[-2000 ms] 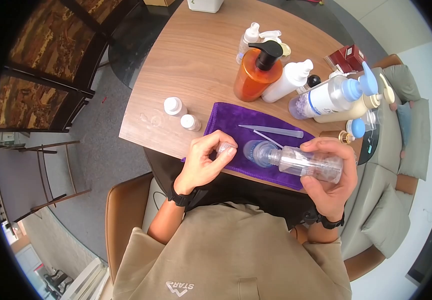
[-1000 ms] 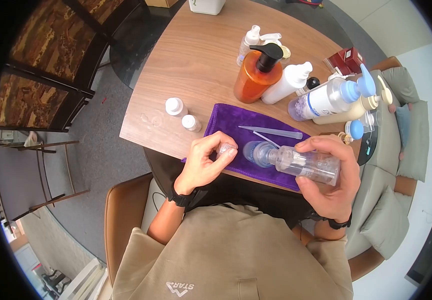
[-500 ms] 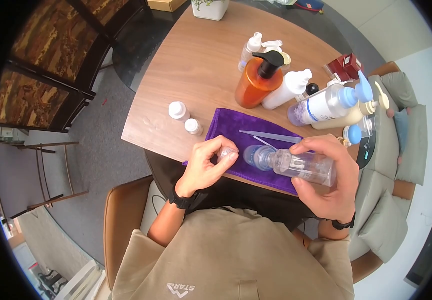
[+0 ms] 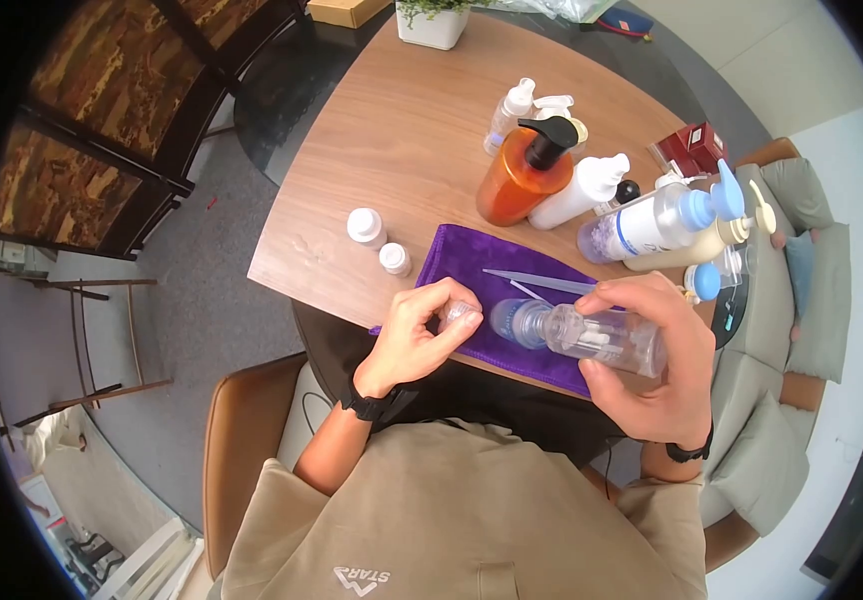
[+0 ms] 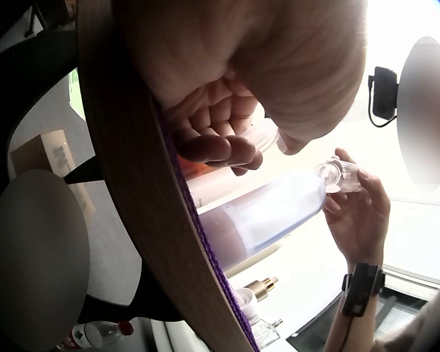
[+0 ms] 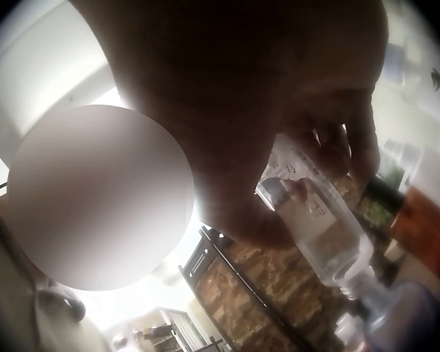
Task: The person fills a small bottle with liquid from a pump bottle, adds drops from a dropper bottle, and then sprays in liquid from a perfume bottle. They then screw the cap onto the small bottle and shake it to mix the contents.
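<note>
My right hand (image 4: 674, 392) grips a small clear bottle (image 4: 612, 340), tipped neck-down. Its neck meets the mouth of a taller bluish see-through bottle (image 4: 514, 322), which stands on a purple cloth (image 4: 462, 250). In the left wrist view the taller bottle (image 5: 271, 213) holds pale liquid in its lower part. The right wrist view shows a label on the small bottle (image 6: 323, 220). To the left of both bottles, my left hand (image 4: 407, 342) pinches a small clear ridged cap (image 4: 459, 311) between thumb and forefinger. A plastic pipette (image 4: 527, 279) and a thin white stick (image 4: 529, 291) lie on the cloth.
Two small white-capped bottles (image 4: 380, 242) stand left of the cloth. Behind it are an amber pump bottle (image 4: 517, 185), a white bottle (image 4: 577, 192) and a blue-pump bottle (image 4: 637, 228). A potted plant (image 4: 434, 25) sits at the table's far end.
The small bottle is now steeper, its base raised and turned toward the head camera, neck still at the taller bottle's mouth. My left hand keeps its pinch. The head view has tilted up slightly.
</note>
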`<state>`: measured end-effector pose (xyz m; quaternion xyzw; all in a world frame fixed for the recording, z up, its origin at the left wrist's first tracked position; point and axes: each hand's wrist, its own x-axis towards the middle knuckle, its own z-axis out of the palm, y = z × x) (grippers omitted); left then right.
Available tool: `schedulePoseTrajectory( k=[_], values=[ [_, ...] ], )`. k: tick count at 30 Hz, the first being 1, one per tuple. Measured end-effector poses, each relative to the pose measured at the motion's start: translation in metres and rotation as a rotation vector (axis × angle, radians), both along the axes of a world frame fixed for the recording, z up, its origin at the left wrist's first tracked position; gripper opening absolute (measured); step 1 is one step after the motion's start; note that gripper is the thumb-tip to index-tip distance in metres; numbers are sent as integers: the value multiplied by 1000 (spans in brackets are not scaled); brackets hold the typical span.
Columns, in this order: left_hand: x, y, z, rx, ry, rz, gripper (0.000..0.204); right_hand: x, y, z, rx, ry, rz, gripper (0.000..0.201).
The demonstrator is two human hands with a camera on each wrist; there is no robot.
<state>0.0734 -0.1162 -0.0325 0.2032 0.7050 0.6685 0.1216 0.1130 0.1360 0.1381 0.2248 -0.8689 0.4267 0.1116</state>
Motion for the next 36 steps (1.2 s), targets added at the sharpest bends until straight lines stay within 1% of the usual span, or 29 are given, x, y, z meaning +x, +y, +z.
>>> schedulePoseTrajectory(
  k=[2, 17, 19, 36],
  values=[
    [0, 1, 0, 24, 10, 27, 16, 0, 0, 1, 8, -4, 6, 56],
    [-1, -1, 1, 10, 40, 15, 15, 1, -2, 3, 16, 2, -19, 55],
    [-2, -3, 3, -40, 30, -29, 12, 0, -2, 1, 10, 11, -17, 55],
    [-2, -3, 1, -39, 18, -34, 14, 4, 2, 1, 13, 13, -27, 52]
  ],
)
